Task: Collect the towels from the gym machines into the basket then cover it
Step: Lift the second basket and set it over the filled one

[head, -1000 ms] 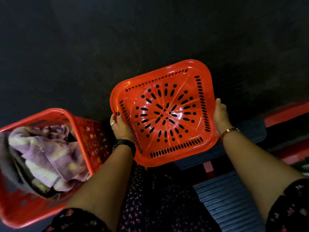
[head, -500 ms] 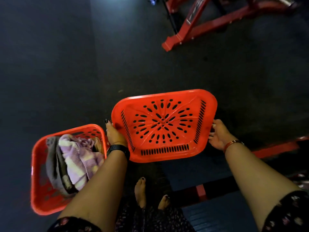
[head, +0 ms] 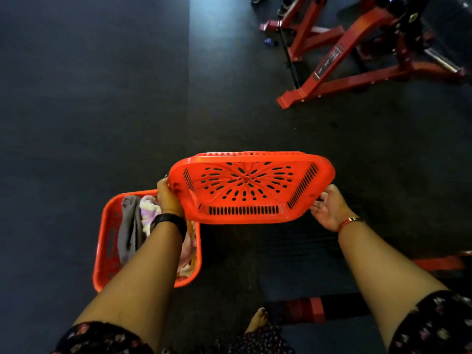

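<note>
Gripping the left rim of the red perforated lid, the left hand had its fingers curled over the edge, with a black watch band at the wrist. The right hand lay open, palm up and fingers loosely extended, at the lid's lower right corner. Whether its fingertips touched the rim could not be told. The lid was held in the air at the centre of the frame, tilted, its hollow side toward the camera. At lower left, partly hidden by the left forearm, the red basket stood on the dark floor, holding a grey towel and a purple-and-cream towel. A red gym machine frame occupied the upper right.
</note>
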A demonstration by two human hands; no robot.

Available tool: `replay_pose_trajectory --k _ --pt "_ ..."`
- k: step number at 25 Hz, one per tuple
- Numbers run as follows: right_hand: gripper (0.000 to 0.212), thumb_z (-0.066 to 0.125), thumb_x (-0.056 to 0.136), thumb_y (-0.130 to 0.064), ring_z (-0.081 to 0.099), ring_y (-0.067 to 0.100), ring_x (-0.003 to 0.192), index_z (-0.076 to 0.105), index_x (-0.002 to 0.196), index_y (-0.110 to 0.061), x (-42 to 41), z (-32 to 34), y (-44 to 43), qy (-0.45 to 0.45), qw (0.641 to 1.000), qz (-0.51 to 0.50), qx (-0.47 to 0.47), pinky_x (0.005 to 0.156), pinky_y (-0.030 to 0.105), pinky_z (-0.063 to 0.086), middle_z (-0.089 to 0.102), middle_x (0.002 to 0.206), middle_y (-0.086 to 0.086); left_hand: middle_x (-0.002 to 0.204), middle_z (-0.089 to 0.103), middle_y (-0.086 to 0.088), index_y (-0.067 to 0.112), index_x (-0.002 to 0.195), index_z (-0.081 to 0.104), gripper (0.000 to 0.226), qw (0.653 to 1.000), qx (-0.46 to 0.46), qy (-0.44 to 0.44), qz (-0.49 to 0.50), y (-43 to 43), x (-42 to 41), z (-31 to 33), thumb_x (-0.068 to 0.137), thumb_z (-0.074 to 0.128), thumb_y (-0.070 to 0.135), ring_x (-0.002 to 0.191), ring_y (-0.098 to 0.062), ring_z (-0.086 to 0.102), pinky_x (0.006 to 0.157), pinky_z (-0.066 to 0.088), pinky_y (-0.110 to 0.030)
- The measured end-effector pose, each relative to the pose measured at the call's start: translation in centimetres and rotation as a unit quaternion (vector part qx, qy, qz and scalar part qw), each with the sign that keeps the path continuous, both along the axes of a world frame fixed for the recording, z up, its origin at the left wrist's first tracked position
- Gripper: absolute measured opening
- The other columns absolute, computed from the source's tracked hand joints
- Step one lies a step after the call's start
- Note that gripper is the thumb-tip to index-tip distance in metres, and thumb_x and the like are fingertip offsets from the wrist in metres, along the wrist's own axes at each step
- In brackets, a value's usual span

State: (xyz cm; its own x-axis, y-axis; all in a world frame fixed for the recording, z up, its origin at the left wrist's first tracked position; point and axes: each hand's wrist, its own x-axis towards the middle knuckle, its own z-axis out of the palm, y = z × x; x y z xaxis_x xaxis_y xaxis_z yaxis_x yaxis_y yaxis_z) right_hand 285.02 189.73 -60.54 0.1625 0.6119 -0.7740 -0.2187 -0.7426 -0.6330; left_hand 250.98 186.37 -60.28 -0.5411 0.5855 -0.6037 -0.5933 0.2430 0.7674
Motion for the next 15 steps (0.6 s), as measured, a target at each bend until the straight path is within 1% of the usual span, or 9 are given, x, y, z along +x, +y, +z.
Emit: replay_pose_trajectory --k 3,5,6,7,8,9,11,13,15 --pt "0.037 0.031 0.092 -0.051 0.05 0.014 0.072 0.055 0.085 -0.023 -3.4 1.9 -0.7 0.042 0.999 -0.014 0.019 0.069 0.025 0.038 0.055 0.08 0.002 0.044 0.054 0.014 0.021 0.048 0.057 0.052 0.998 0.038 -0.038 -0.03 -1.4 -3.8 1.5 0.094 0.035 0.028 0.042 -0.003 0.049 0.048 0.041 -0.017" --pt "0.037 0.029 0.093 -0.048 0.054 0.013 0.084 0.056 0.093 -0.023 -6.4 3.1 -1.6 0.084 0.994 -0.048 0.051 0.087 0.027 0.04 0.058 0.09 0.001 0.038 0.05 0.015 0.018 0.032 0.056 0.067 0.995 0.053 -0.039 -0.071 -3.4 -7.3 3.1 0.094 0.031 0.017 0.036 0.0 0.047 0.048 0.039 -0.016" --pt "0.038 0.027 0.094 -0.045 0.054 0.014 0.092 0.057 0.097 -0.023 -7.3 3.4 -1.9 0.098 0.991 -0.069 0.065 0.098 0.029 0.035 0.059 0.097 0.001 0.038 0.051 0.013 0.018 0.032 0.057 0.064 0.992 0.061 -0.044 -0.098 -4.1 -8.4 3.8 0.091 0.034 0.013 0.036 0.0 0.048 0.05 0.04 -0.015" --pt "0.04 0.025 0.095 -0.044 0.054 0.015 0.1 0.058 0.1 -0.021 -8.9 3.7 -2.3 0.113 0.987 -0.085 0.077 0.105 0.031 0.03 0.059 0.103 0.002 0.042 0.057 0.01 0.017 0.04 0.063 0.052 0.988 0.066 -0.05 -0.132 -5.1 -10.5 4.6 0.085 0.038 0.011 0.039 -0.002 0.053 0.052 0.043 -0.016" --pt "0.042 0.025 0.096 -0.043 0.053 0.016 0.107 0.058 0.101 -0.018 -10.6 3.8 -2.9 0.126 0.984 -0.095 0.086 0.108 0.032 0.028 0.059 0.108 0.003 0.05 0.064 0.006 0.017 0.058 0.069 0.035 0.982 0.074 -0.063 -0.161 -6.3 -12.4 5.6 0.078 0.041 0.009 0.045 -0.006 0.059 0.054 0.048 -0.017" --pt "0.041 0.027 0.096 -0.041 0.053 0.017 0.11 0.059 0.101 -0.016 -12.0 3.7 -3.3 0.136 0.982 -0.096 0.094 0.108 0.033 0.03 0.06 0.11 0.005 0.061 0.069 0.0 0.015 0.079 0.069 0.029 0.978 0.075 -0.075 -0.18 -7.0 -14.4 5.5 0.072 0.042 0.007 0.052 -0.011 0.064 0.055 0.052 -0.018" --pt "0.033 0.033 0.093 -0.034 0.059 0.019 0.099 0.059 0.091 -0.013 -15.3 3.4 -4.4 0.144 0.981 -0.071 0.112 0.099 0.034 0.041 0.061 0.1 0.008 0.077 0.07 -0.007 0.012 0.109 0.058 0.044 0.973 0.04 -0.084 -0.213 -8.5 -18.9 5.3 0.073 0.036 0.0 0.057 -0.017 0.068 0.056 0.056 -0.023" --pt "0.024 0.042 0.084 -0.027 0.058 0.025 0.093 0.059 0.087 -0.011 -18.5 2.5 -5.4 0.15 0.979 -0.028 0.131 0.095 0.04 0.046 0.06 0.091 0.01 0.091 0.066 -0.012 0.012 0.12 0.051 0.046 0.969 -0.015 -0.046 -0.243 -9.7 -23.5 4.6 0.081 0.03 -0.001 0.056 -0.016 0.067 0.059 0.054 -0.025" --pt "0.037 0.054 0.074 -0.028 0.058 0.031 0.106 0.058 0.104 -0.007 -20.6 1.2 -6.1 0.146 0.982 0.016 0.116 0.102 0.047 0.043 0.062 0.105 0.016 0.11 0.061 -0.021 0.01 0.108 0.055 0.029 0.962 -0.033 -0.001 -0.271 -10.0 -27.0 3.6 0.086 0.036 0.012 0.06 -0.015 0.065 0.065 0.053 -0.026"
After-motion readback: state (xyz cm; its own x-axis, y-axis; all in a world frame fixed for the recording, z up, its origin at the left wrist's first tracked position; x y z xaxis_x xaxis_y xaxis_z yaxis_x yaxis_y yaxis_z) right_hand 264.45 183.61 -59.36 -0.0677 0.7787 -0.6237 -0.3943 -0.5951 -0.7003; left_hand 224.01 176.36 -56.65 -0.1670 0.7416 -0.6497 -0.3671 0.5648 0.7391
